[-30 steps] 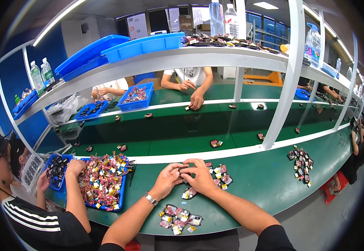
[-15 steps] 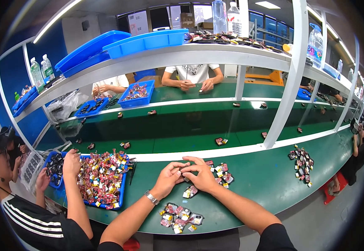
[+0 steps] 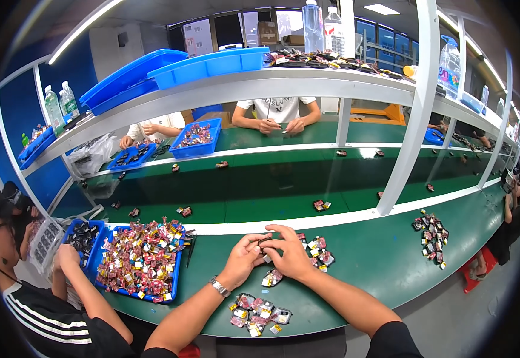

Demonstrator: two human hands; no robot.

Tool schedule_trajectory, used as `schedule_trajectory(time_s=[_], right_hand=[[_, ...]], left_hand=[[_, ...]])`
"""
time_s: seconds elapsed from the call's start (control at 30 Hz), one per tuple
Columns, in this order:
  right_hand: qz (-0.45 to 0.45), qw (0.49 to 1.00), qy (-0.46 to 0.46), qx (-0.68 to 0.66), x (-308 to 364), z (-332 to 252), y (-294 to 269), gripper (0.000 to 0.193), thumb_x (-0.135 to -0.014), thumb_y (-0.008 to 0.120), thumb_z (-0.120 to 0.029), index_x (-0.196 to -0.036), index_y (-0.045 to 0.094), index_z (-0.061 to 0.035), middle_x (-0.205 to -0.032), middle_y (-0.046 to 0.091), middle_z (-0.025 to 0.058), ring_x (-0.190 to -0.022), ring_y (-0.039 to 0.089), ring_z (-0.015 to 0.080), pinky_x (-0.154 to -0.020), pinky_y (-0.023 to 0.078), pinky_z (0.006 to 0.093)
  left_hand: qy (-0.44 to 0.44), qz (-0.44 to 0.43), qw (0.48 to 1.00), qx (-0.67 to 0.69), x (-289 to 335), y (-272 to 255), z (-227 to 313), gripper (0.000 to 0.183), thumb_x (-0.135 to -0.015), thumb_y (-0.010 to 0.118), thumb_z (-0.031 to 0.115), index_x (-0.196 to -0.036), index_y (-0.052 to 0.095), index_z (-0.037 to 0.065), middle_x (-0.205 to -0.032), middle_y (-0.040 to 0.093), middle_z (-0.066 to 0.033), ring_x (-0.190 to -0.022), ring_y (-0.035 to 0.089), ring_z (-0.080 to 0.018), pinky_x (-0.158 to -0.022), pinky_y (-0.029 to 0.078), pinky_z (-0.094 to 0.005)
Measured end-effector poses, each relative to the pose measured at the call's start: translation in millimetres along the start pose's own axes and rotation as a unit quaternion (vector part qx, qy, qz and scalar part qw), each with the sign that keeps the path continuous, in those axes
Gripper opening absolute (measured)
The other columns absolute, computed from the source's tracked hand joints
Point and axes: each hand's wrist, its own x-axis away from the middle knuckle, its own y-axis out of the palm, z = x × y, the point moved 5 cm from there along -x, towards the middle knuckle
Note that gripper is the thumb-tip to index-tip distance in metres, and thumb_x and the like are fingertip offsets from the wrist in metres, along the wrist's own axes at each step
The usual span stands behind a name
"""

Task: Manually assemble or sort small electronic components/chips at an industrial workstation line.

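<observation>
My left hand (image 3: 242,262), with a metal-banded watch on its wrist, and my right hand (image 3: 291,258) meet above the green bench. Between their closed fingertips they pinch a small dark part (image 3: 265,241), mostly covered by the fingers. Just under them lies a black-shelled electronic piece (image 3: 272,277) with a red board and a silvery cell. A cluster of similar pieces (image 3: 320,253) sits beside my right hand, partly behind it. Nearer the bench's front edge is another group of such pieces (image 3: 254,311).
To the left, a blue tray (image 3: 177,280) is heaped with red boards and cells; a thin black tool (image 3: 191,249) lies alongside. A co-worker's hand (image 3: 68,258) is at a blue bin of black parts (image 3: 83,236). More pieces (image 3: 432,238) lie right. A white post (image 3: 408,113) supports the shelf.
The co-worker's hand has moved left from the heaped tray to the bin of black parts. Pieces on the belt have shifted slightly right. My fingers have shifted slightly around the dark part.
</observation>
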Motion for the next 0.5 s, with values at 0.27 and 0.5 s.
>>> schedule_trajectory(time_s=[0.27, 0.5], right_hand=[[0.071, 0.991, -0.087, 0.074, -1.6, -14.5, -3.7, 0.016, -0.074, 0.073, -0.001, -0.088, 0.066, -0.0041, -0.095, 0.062, 0.0091, -0.086, 0.062, 0.0262, -0.073, 0.052, 0.0349], [0.066, 0.985, -0.121, 0.103, -1.3, -26.2, -4.7, 0.016, -0.076, 0.072, -0.003, -0.092, 0.068, -0.0028, -0.095, 0.063, 0.0095, -0.086, 0.063, 0.0254, -0.071, 0.054, 0.0343]], left_hand=[[-0.025, 0.022, 0.999, 0.002, 1.5, -0.3, 2.5, 0.025, -0.101, 0.045, 0.007, -0.126, 0.045, 0.003, -0.117, 0.061, -0.0087, -0.108, 0.060, -0.0152, -0.095, 0.053, -0.0339], [-0.018, 0.021, 1.000, 0.006, 3.3, -0.7, 2.3, 0.025, -0.100, 0.045, 0.007, -0.125, 0.045, 0.003, -0.117, 0.061, -0.0095, -0.109, 0.061, -0.0166, -0.095, 0.052, -0.0351]])
